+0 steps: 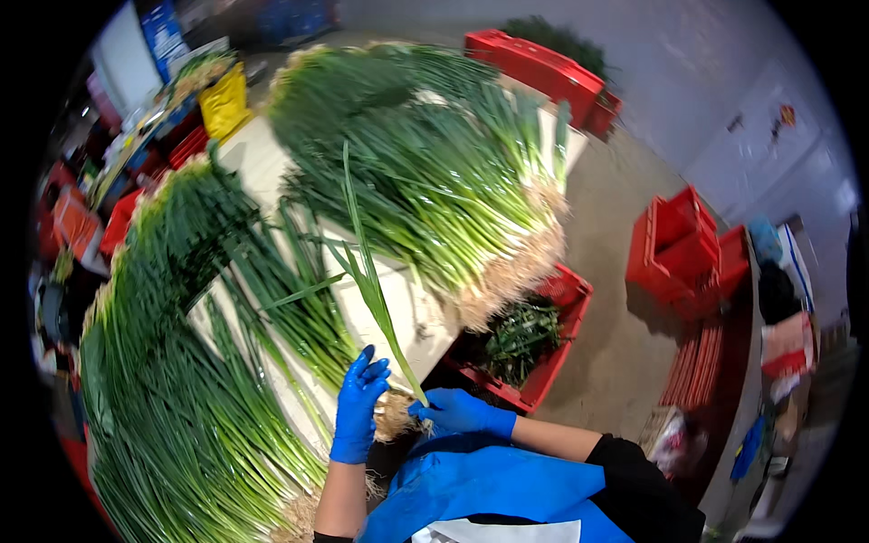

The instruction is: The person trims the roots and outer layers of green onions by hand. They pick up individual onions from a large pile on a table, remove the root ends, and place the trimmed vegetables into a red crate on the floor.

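Note:
My right hand [461,413], in a blue glove, grips a single leafy green stalk [373,292] by its pale root end, near the blue apron. To its left my left hand [360,400], also gloved in blue, is raised with its fingers apart and nothing in them. Beyond and beside it lies a small bunch of green stalks [305,319], its roots toward me. A large heap of the same long green vegetables [421,183], with white stems and brown roots, covers the far part of the pale table [397,305]. Another large heap [197,407] lies at the left.
A red plastic crate [574,332] holding leafy scraps stands by the table's right edge. More red crates [679,251] stand on the floor at the right. Beyond the table is another red crate [536,64] with greens behind it. A yellow bag [224,105] sits at the upper left.

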